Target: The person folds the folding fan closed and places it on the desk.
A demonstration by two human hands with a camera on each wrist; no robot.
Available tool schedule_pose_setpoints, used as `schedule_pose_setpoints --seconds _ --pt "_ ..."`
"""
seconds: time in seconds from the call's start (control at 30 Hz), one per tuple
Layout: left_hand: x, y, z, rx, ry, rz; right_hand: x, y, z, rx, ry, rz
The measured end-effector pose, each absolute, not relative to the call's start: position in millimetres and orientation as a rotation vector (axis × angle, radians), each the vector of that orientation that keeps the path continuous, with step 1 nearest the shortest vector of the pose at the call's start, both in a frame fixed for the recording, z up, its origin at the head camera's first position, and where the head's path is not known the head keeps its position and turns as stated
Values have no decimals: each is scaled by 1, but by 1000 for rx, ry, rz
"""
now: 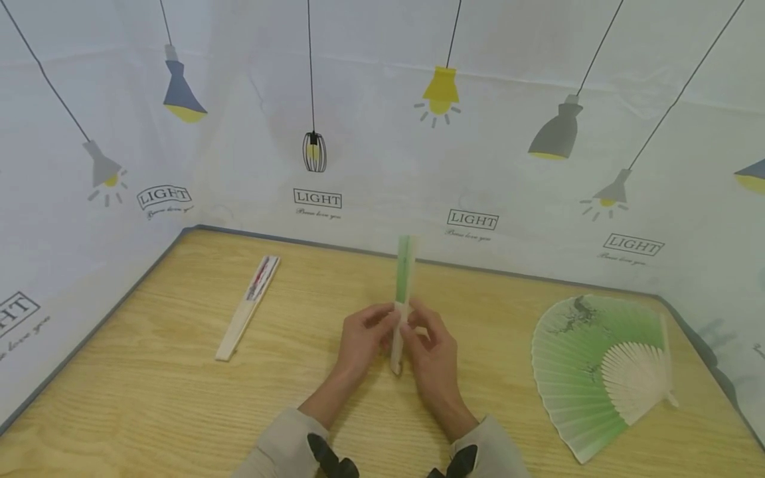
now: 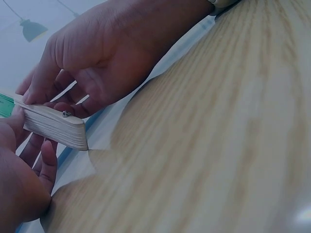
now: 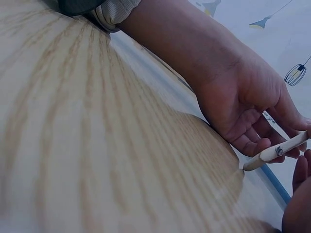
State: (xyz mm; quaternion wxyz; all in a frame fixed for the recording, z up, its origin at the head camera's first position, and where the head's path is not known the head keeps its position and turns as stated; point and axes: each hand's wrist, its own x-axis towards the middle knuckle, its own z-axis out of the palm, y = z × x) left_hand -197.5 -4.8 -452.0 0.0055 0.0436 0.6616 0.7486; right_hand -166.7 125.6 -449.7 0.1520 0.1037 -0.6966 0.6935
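Note:
A folded hand fan [image 1: 403, 269], green at its upper part with pale wooden ribs below, stands near the middle of the head view. My left hand [image 1: 363, 334] pinches it on one side between thumb and fingers. From the other side my right hand [image 1: 435, 352] pinches the ribs at about the same height. In the left wrist view the stacked ribs [image 2: 56, 127] lie flat together, with a small metal rivet [image 2: 66, 114] near the rounded end. That rounded end points toward me, low over the table.
To the left lies another folded fan [image 1: 246, 312] with a dark and red pattern. A spread green fan [image 1: 568, 365] with a painted branch lies at the right. The wooden table [image 1: 149, 398] ends at a white wall sheet [image 1: 376, 133] printed with lamps.

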Motion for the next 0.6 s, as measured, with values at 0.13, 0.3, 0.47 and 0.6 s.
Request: schedule_pose_setpoints --seconds 0.13,0.3,0.47,0.6 --pt "-197 -6 -453 128 2080 2342 -167 125 -453 295 -2014 1986" --pt "-194 -14 -451 110 2127 2321 -164 118 -452 280 -1996 1975" --pt "-188 -32 -436 85 2274 2251 -161 98 -446 293 -1982 1937" --pt "-186 -61 -422 12 2409 2190 -161 71 -442 302 -2045 1909"
